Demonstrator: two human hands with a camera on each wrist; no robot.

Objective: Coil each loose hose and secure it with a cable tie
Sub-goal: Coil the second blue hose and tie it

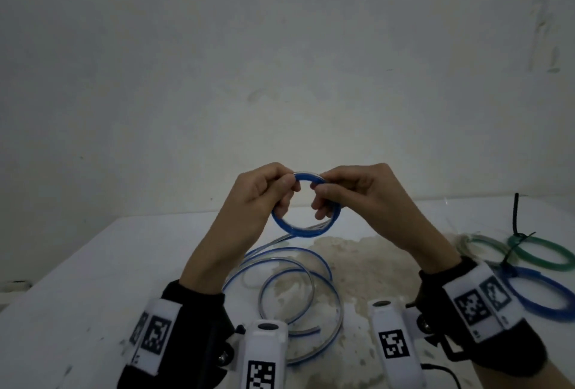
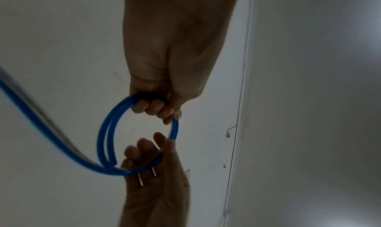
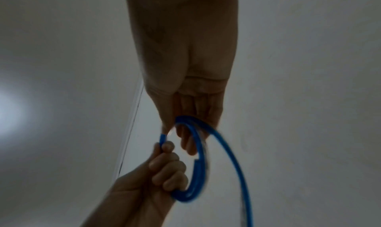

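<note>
A thin blue hose is partly wound into a small ring (image 1: 303, 226) held up above the white table (image 1: 93, 264). My left hand (image 1: 281, 189) grips the ring's left side, fingers curled round it (image 2: 156, 106). My right hand (image 1: 323, 194) grips its right side (image 3: 185, 132). The ring shows two turns (image 2: 105, 142) in the left wrist view. The hose's loose rest (image 1: 311, 292) trails down from the ring and lies in wide loops on the table below.
At the right of the table lie a coiled green hose (image 1: 541, 253), a blue coil (image 1: 538, 293) and a pale coil (image 1: 479, 244), with black cable ties (image 1: 516, 214) on them. A bare wall stands behind. A black cable (image 1: 441, 370) runs near the front edge.
</note>
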